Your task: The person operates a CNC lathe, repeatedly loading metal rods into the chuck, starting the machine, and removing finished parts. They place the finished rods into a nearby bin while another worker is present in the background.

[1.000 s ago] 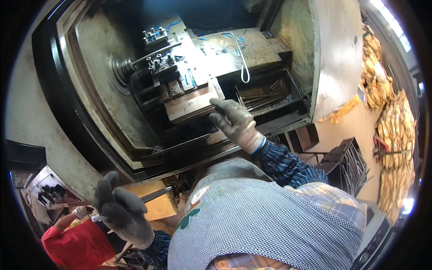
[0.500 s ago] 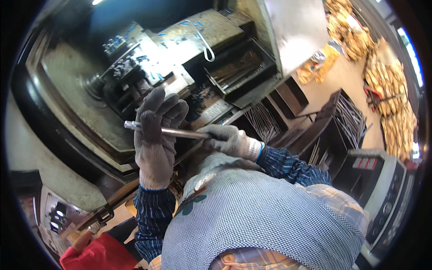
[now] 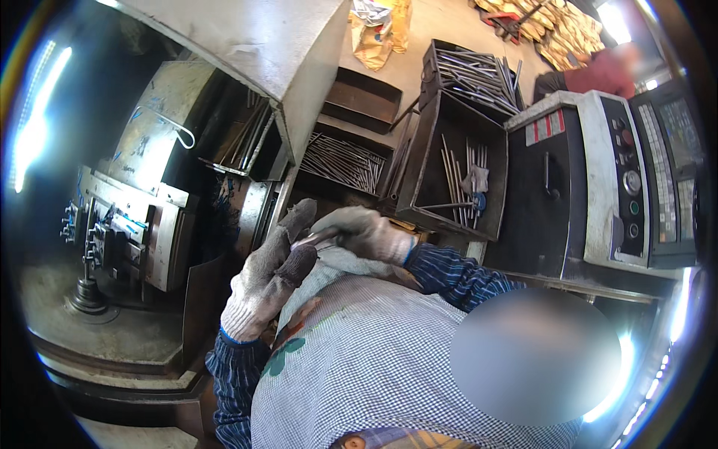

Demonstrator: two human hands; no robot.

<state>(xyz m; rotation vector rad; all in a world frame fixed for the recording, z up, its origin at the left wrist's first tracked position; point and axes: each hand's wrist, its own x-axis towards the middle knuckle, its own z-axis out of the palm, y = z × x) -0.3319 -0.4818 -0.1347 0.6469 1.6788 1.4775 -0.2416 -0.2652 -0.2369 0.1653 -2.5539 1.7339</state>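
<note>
While both your hands meet at the front of your checked apron (image 3: pixel 359 337), 1 metal rod (image 3: pixel 320 238), mostly hidden, sits betw. them. L hand (image 3: pixel 271 273): gloved, thumb & fingers clamped on rod. R hand (image 3: pixel 363 230): gloved, blurred, just R of rod's visible part; can't tell if its fingers grip. To your L: machine (image 3: pixel 168 243) w/ round chuck (image 3: pixel 88 295) & tool blocks (image 3: pixel 101 243). Ahead: heap of thin rods (image 3: pixel 344 161). R of heap: black bin (image 3: pixel 475 129) w/ few rods (image 3: pixel 449 179). Far R: control panel (image 3: pixel 612 172). Beyond: person (image 3: pixel 594 75), dk red top.
</note>
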